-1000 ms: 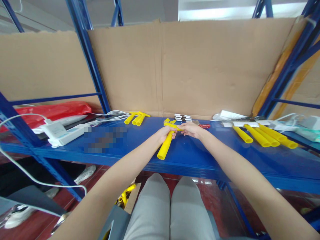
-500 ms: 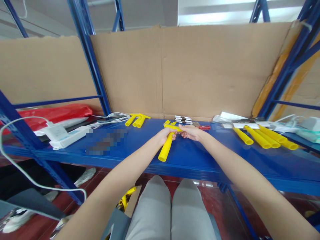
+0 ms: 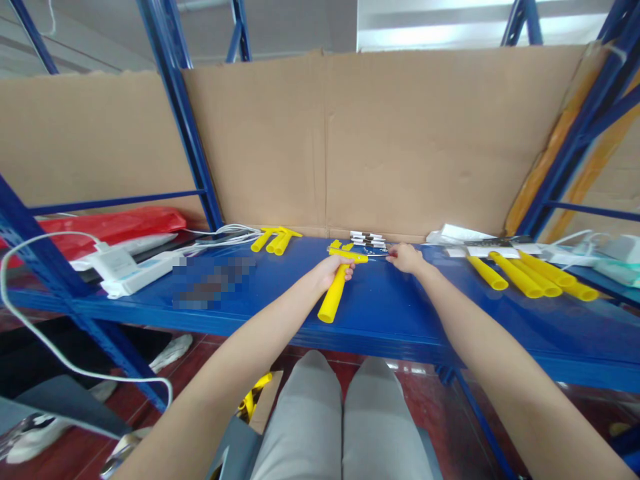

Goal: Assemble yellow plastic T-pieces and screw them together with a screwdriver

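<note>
My left hand (image 3: pixel 336 269) is wrapped round a yellow T-shaped plastic handle (image 3: pixel 331 299) near its crosspiece, with the hollow grip slanting toward me. To the right, my right hand (image 3: pixel 405 257) has its fingers closed at the shelf top. A thin metal shaft (image 3: pixel 381 255) sticks out leftward from them; it looks like a screwdriver, its red handle covered by the hand. Small yellow pieces (image 3: pixel 337 245) lie just behind the crosspiece. Black-and-white strips (image 3: pixel 367 238) are stacked beyond my hands.
Yellow T-shaped handles (image 3: pixel 283 241) lie at the back left, near white cables and a power strip (image 3: pixel 143 272). Several long yellow handles (image 3: pixel 520 275) with white heads lie on the right. Cardboard (image 3: pixel 400 140) walls the back. Below, a box (image 3: pixel 265 403) holds yellow parts.
My right hand has left the yellow handle's crosspiece and moved right, onto the red-handled tool lying there. My left hand still holds the yellow handle in nearly the same place.
</note>
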A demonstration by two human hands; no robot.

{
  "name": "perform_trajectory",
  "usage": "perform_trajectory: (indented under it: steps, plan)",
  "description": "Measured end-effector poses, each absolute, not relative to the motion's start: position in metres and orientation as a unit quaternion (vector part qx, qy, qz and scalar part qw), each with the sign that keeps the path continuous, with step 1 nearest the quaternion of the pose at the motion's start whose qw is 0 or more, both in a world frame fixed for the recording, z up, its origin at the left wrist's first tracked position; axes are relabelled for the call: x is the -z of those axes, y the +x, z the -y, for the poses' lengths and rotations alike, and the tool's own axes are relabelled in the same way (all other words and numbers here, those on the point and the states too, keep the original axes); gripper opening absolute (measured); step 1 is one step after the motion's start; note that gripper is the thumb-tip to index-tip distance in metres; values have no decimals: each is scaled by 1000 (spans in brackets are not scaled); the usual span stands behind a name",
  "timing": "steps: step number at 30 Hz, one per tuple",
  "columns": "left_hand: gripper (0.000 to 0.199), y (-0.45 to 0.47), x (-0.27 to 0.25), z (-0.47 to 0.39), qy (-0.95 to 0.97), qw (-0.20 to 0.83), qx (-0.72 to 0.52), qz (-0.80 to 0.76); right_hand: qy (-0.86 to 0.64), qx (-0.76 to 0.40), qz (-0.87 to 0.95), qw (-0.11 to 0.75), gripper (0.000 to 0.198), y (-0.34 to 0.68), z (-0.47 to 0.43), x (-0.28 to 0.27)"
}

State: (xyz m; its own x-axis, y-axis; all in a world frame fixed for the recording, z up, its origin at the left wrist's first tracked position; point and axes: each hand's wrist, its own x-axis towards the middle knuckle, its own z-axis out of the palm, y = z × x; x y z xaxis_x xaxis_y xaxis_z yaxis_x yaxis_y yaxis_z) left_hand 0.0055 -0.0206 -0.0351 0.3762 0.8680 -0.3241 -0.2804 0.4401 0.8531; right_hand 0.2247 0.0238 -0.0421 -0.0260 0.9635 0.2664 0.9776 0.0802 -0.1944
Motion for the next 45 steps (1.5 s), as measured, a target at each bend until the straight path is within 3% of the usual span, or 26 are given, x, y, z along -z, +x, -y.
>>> perform_trajectory:
  steps: [7,18,22,28,37,45]
  plan:
    - [12,4,39,14,365,747,-385,-402,-678,83,725,88,31,225,-30,46]
    - [11,5,35,22,367,734,-386,-420,-648,62,758,36,16,232,-22,39]
    - [12,5,36,21,368,737,-383,-418,-662,43,743,88,21,247,-12,34]
    - [19,7,37,21,359,704,-425,-441,-622,133,734,238,22,278,6,33]
    - [19,3,35,21,373,669,-450,-459,-584,159,740,294,13,306,8,33]
    - [20,2,34,20,375,633,-464,-493,-567,177,753,283,11,309,8,36]
